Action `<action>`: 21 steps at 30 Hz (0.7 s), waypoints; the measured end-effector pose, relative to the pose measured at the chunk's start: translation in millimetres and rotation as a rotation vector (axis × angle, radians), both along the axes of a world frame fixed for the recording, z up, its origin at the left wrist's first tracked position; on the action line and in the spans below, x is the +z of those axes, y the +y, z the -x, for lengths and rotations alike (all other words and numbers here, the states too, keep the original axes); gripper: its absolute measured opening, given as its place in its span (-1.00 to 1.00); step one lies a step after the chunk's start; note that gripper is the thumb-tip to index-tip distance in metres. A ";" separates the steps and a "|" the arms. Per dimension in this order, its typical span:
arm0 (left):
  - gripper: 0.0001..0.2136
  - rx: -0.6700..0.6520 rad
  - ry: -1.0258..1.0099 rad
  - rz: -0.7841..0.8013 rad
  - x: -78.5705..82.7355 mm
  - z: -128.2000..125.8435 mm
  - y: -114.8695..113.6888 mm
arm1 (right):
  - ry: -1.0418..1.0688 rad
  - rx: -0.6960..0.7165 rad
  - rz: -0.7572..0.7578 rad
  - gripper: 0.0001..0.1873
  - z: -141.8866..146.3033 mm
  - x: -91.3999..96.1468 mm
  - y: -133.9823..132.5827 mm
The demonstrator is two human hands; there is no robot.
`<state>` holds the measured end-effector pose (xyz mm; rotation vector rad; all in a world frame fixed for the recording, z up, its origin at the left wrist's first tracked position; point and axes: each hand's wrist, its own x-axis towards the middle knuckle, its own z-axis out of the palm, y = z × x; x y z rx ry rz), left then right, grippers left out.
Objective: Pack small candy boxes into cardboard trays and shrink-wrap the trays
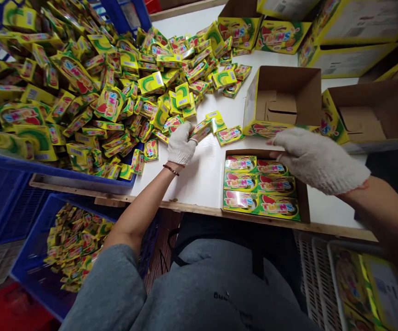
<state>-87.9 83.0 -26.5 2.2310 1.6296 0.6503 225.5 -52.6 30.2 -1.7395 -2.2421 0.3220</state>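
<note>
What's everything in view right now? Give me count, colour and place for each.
Loose packs: too many to count, yellow-green, heaped left and centre
Upper crate: one, blue, under the heap
Lower crate: one, blue, below table, holding more packs
Table: one, white top, wooden edge
Front carton: one, brown inside, table's near edge
Packed boxes: six visible, yellow-green, in front carton
Open cartons: two, brown inside, behind and right
Other cartons: several, yellow-green, back right
Pale crates: stacked, lower right
Bracelet: one, dark, left wrist
Grey shirt: one, bottom
Left hand: one, white-gloved, touching a pack
Right hand: one, white-gloved, over front carton's right side
</note>
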 end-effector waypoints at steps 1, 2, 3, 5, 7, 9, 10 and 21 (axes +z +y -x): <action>-0.79 -0.062 -0.107 -0.008 5.3 -8.3 -8.4 | 0.039 -0.039 -0.067 -0.67 2.9 10.2 1.9; -0.79 -0.131 -0.200 -0.003 11.4 -17.3 -17.0 | 0.078 -0.091 -0.105 -0.62 6.4 20.3 4.4; -0.79 -0.200 -0.278 0.017 17.9 -26.5 -25.6 | 0.119 -0.145 -0.108 -0.57 10.1 29.6 7.2; -0.79 -0.301 -0.389 0.091 29.9 -43.7 -41.3 | 0.185 -0.225 -0.023 -0.49 16.2 44.0 12.8; -0.79 -0.348 -0.456 0.161 37.7 -56.9 -53.6 | 0.226 -0.228 0.109 -0.47 18.1 50.0 16.9; -0.80 -0.370 -0.486 0.206 39.9 -65.1 -61.8 | 0.236 -0.194 0.191 -0.50 15.1 47.8 18.3; -0.81 -0.379 -0.485 0.222 39.2 -67.6 -64.6 | 0.233 -0.183 0.214 -0.53 12.5 44.6 17.9; -0.69 -0.425 -0.268 0.153 33.1 -102.4 -84.7 | -0.177 -0.100 0.276 -0.71 -16.9 31.0 17.5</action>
